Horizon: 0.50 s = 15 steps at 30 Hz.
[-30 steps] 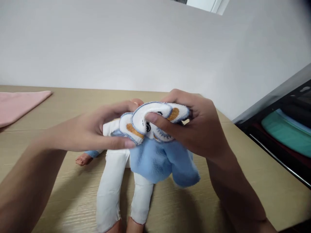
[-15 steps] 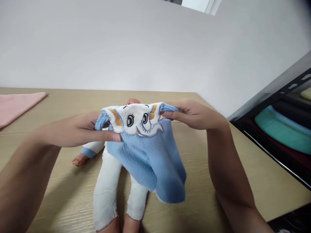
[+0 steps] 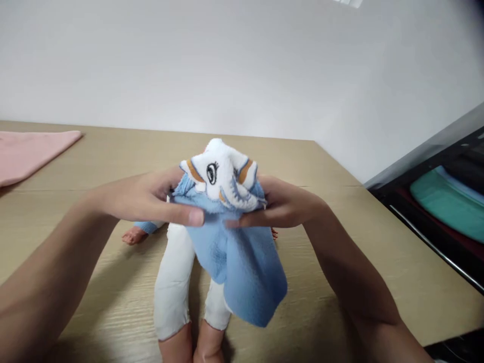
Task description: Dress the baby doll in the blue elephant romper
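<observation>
A blue and white cloth garment [image 3: 253,272] with an embroidered elephant face hangs in the air between my hands. My left hand [image 3: 151,201] grips its left side, the thumb lying across the blue front. On the opposite side my right hand [image 3: 280,201] pinches the bunched fabric, its thumb near the middle. Beneath and behind the cloth lies a doll [image 3: 176,277] in white trousers, legs toward me. One doll hand shows at the left beyond a blue cuff. The doll's head and most of its torso are hidden by the cloth.
A pink cloth [image 3: 34,154] lies on the wooden table [image 3: 313,302] at the far left. At the right edge stands a dark rack [image 3: 397,201] holding teal and other folded items. A pale wall rises behind the table.
My hands have come closer together, bunching the garment's upper part so its elephant face folds into a peak. The view has shifted slightly.
</observation>
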{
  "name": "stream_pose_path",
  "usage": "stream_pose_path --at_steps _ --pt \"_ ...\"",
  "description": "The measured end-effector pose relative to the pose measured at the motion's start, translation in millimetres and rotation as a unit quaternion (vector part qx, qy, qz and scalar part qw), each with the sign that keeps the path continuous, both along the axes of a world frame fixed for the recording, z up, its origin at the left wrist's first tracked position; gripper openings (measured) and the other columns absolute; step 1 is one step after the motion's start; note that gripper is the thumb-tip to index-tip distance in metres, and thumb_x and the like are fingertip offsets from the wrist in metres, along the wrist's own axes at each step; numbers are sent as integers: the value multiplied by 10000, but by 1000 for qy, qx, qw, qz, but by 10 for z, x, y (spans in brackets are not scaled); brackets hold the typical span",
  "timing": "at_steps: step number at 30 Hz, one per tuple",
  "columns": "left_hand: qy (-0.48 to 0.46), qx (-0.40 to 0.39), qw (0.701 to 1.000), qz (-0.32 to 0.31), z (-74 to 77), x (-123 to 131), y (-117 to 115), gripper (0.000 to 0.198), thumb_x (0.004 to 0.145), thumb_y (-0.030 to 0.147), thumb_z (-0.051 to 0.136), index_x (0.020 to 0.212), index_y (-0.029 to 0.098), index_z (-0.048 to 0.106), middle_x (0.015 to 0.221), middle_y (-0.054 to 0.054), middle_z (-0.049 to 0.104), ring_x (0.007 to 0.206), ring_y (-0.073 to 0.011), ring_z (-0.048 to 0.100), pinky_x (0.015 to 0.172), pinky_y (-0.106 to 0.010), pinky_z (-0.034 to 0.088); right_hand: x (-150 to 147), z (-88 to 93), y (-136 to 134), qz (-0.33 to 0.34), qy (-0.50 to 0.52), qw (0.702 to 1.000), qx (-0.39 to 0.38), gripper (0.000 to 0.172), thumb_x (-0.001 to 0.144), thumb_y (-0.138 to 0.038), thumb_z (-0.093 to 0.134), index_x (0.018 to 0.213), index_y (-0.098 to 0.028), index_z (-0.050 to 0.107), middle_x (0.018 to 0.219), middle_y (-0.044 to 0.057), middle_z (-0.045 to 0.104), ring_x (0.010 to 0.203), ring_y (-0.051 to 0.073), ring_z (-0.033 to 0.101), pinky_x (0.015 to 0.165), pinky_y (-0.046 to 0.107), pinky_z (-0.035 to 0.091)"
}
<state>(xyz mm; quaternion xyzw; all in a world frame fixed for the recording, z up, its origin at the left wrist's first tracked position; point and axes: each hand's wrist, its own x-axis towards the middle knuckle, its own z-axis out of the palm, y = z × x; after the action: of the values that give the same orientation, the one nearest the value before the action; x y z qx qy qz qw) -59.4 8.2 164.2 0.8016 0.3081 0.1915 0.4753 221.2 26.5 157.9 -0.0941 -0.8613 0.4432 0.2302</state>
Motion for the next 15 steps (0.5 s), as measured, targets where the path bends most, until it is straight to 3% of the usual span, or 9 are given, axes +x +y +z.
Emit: stream_pose_path --at_steps 2,4,6,8,10,12,15 --pt "3 -82 996 -20 23 -21 -13 333 807 428 939 973 175 801 746 -12 800 431 -136 623 352 -210 486 -25 10 -41 -93 32 995 -26 229 1025 -375 748 1106 -169 806 1162 52 808 1196 256 717 1181 417 544" --pt "-12 -121 993 -10 54 -9 -19 293 714 354 991 877 207 797 612 17 736 402 -154 614 343 -225 497 -24 13 -51 -157 38 984 -71 326 1050 -411 710 1280 -196 796 1298 47 805 1365 296 678 1285 490 467" --pt "-46 -117 992 11 66 11 -5 243 685 323 981 770 228 775 587 13 718 594 -232 763 500 -277 648 3 3 -33 -168 6 981 -93 393 1065 -451 700 1363 -204 772 1366 50 793 1436 312 649 1324 521 426" --pt "-76 -111 991 10 33 15 35 232 734 355 932 706 229 739 636 -12 749 888 -318 854 761 -403 743 56 -17 2 -138 -37 983 -112 485 1029 -542 748 1359 -187 769 1347 69 795 1367 323 693 1262 513 505" --pt "-107 -100 989 7 -44 1 89 253 842 396 843 731 206 720 728 -26 797 1065 -339 857 968 -505 715 121 -39 35 -88 -64 983 -145 594 940 -618 831 1324 -170 770 1260 83 812 1227 329 757 1097 471 628" --pt "-123 -77 989 13 -135 -18 139 290 948 420 744 805 168 723 842 -28 835 1149 -315 842 1074 -523 665 165 -57 46 -54 -70 981 -170 610 864 -591 911 1281 -167 775 1192 81 818 1141 326 786 971 424 676" --pt "-117 -44 989 73 -208 -31 179 376 960 491 764 837 140 711 912 -26 842 1204 -326 819 1074 -509 660 147 -85 22 -87 -10 980 -179 562 846 -509 935 1270 -181 768 1220 76 809 1220 341 770 1048 449 659"
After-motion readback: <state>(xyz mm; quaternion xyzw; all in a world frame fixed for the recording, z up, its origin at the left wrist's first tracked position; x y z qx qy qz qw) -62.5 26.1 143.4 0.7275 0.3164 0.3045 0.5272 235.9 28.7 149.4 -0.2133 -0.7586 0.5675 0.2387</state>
